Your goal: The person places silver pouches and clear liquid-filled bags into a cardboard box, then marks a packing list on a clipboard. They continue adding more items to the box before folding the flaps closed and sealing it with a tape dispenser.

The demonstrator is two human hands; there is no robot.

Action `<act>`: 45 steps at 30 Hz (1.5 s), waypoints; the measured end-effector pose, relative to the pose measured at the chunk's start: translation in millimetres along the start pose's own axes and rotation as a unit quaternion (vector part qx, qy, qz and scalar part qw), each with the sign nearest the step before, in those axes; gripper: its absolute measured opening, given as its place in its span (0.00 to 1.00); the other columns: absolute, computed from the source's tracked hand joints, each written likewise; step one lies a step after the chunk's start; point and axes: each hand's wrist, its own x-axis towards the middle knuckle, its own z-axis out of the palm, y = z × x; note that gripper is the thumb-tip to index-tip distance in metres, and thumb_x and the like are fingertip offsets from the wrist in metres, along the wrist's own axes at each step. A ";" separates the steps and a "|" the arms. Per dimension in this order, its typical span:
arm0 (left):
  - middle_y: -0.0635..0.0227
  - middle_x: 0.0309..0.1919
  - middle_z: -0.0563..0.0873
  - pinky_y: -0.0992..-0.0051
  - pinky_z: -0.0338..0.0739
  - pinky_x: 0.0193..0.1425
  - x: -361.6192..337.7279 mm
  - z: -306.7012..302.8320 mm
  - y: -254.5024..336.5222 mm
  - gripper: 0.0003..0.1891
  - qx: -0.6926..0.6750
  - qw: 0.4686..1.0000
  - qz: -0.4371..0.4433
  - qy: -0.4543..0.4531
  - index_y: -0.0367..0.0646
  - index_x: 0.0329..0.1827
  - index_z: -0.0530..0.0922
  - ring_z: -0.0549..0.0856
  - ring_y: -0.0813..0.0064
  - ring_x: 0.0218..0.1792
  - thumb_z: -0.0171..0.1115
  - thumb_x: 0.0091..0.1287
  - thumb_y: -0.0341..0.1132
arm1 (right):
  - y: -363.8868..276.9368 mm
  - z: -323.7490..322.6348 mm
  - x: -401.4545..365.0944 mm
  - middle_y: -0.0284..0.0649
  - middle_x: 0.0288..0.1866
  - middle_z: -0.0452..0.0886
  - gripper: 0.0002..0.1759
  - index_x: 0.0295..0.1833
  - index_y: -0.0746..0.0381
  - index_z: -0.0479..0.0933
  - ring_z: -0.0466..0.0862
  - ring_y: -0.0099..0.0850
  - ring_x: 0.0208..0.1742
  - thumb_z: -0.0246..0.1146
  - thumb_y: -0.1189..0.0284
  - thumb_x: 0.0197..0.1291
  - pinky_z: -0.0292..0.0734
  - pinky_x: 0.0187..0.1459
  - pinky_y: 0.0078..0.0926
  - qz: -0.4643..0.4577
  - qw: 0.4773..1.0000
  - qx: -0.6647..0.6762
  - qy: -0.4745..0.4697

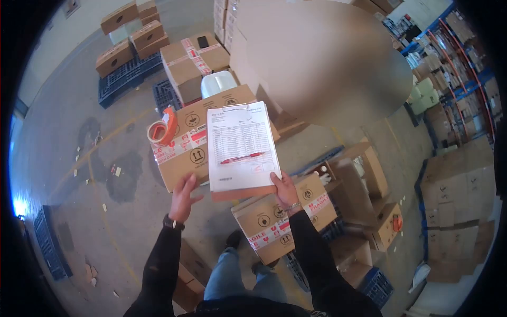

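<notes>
My right hand (285,190) grips the lower right corner of a clipboard (231,195), thumb on top. Clipped to it are printed sheets (240,140) with a table, and a red pen (242,158) lies across them. My left hand (184,198) is apart from the clipboard's lower left edge, fingers spread and holding nothing. Behind the clipboard stands a taped cardboard box (179,166) with printed handling symbols. An orange tape dispenser (163,128) rests on that box, left of the papers.
Another taped box (284,216) sits below my right hand. Open cartons (363,177) stand to the right. A phone (203,42) lies on a box farther back. Dark blue pallets (129,74) are on the floor at left; loaded shelves (449,63) line the right. A large area ahead is blurred.
</notes>
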 end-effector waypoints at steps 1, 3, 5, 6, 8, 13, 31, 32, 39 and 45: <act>0.67 0.57 0.84 0.66 0.83 0.58 6.4 17.4 14.5 0.28 -0.054 0.998 -0.012 -0.018 0.41 0.70 0.73 0.84 0.73 0.57 0.62 0.76 0.52 | -17.4 6.8 -20.7 0.41 0.57 0.85 0.17 0.63 0.70 0.76 0.85 0.24 0.54 0.60 0.70 0.77 0.80 0.58 0.25 0.000 1.000 0.010 0.008; 0.65 0.60 0.84 0.66 0.83 0.60 11.6 45.2 39.4 0.27 -0.150 0.975 -0.035 -0.157 0.39 0.70 0.73 0.83 0.72 0.60 0.61 0.78 0.49 | -46.7 14.4 -62.8 0.41 0.58 0.85 0.17 0.64 0.70 0.76 0.84 0.24 0.54 0.59 0.70 0.77 0.79 0.58 0.24 -0.001 1.000 0.013 0.019; 0.63 0.62 0.83 0.66 0.82 0.61 8.2 66.1 54.2 0.25 -0.177 0.952 -0.041 -0.245 0.37 0.71 0.72 0.83 0.71 0.62 0.61 0.78 0.44 | -72.2 20.3 -96.0 0.41 0.58 0.85 0.17 0.64 0.70 0.76 0.84 0.24 0.55 0.59 0.71 0.77 0.79 0.59 0.24 -0.008 1.000 0.000 0.024; 0.62 0.63 0.83 0.66 0.82 0.61 2.5 74.3 56.8 0.25 -0.158 0.950 -0.043 -0.264 0.36 0.71 0.72 0.83 0.71 0.62 0.62 0.78 0.42 | -91.0 29.4 -115.1 0.42 0.58 0.85 0.17 0.64 0.71 0.76 0.84 0.24 0.55 0.58 0.72 0.78 0.78 0.58 0.23 -0.002 0.999 -0.003 0.038; 0.60 0.65 0.82 0.69 0.80 0.63 -28.6 98.3 79.2 0.25 -0.066 0.953 0.002 -0.297 0.34 0.72 0.71 0.82 0.72 0.63 0.65 0.75 0.32 | -120.3 37.6 -147.0 0.40 0.55 0.85 0.17 0.63 0.70 0.75 0.83 0.24 0.51 0.59 0.71 0.77 0.78 0.55 0.23 -0.009 0.997 -0.041 0.071; 0.59 0.65 0.82 0.69 0.78 0.66 -86.3 137.8 88.2 0.27 -0.054 0.947 0.069 -0.308 0.34 0.74 0.68 0.82 0.70 0.63 0.65 0.73 0.28 | -172.9 8.9 -208.0 0.39 0.50 0.79 0.15 0.57 0.66 0.74 0.81 0.31 0.45 0.64 0.68 0.72 0.77 0.49 0.31 -0.258 0.866 -0.378 0.201; 0.55 0.63 0.83 0.69 0.78 0.65 -220.0 174.5 125.7 0.24 -0.041 0.917 0.106 -0.383 0.29 0.70 0.70 0.84 0.68 0.60 0.63 0.72 0.25 | -303.3 50.2 -310.2 0.38 0.36 0.82 0.06 0.50 0.63 0.75 0.82 0.18 0.36 0.62 0.77 0.69 0.75 0.35 0.18 -0.495 0.796 -0.294 0.188; 0.55 0.63 0.83 0.68 0.78 0.65 -222.1 174.2 126.6 0.25 -0.041 0.915 0.108 -0.387 0.29 0.71 0.70 0.84 0.67 0.60 0.62 0.72 0.25 | -296.9 47.9 -305.7 0.36 0.31 0.81 0.06 0.45 0.64 0.77 0.82 0.18 0.34 0.65 0.74 0.67 0.75 0.37 0.19 -0.509 0.795 -0.282 0.171; 0.54 0.63 0.83 0.68 0.79 0.64 -241.3 174.8 139.1 0.27 -0.052 0.903 0.110 -0.411 0.29 0.72 0.69 0.85 0.67 0.59 0.63 0.71 0.25 | -298.1 55.2 -315.0 0.35 0.23 0.80 0.13 0.31 0.65 0.77 0.77 0.20 0.24 0.68 0.70 0.67 0.72 0.30 0.22 -0.469 0.788 -0.314 0.245; 0.53 0.62 0.84 0.67 0.79 0.64 -249.5 174.9 145.6 0.28 -0.058 0.904 0.142 -0.400 0.30 0.71 0.70 0.85 0.66 0.59 0.65 0.68 0.26 | -303.4 61.5 -314.2 0.35 0.19 0.77 0.16 0.25 0.64 0.74 0.72 0.20 0.20 0.71 0.77 0.63 0.67 0.23 0.23 -0.499 0.753 -0.354 0.243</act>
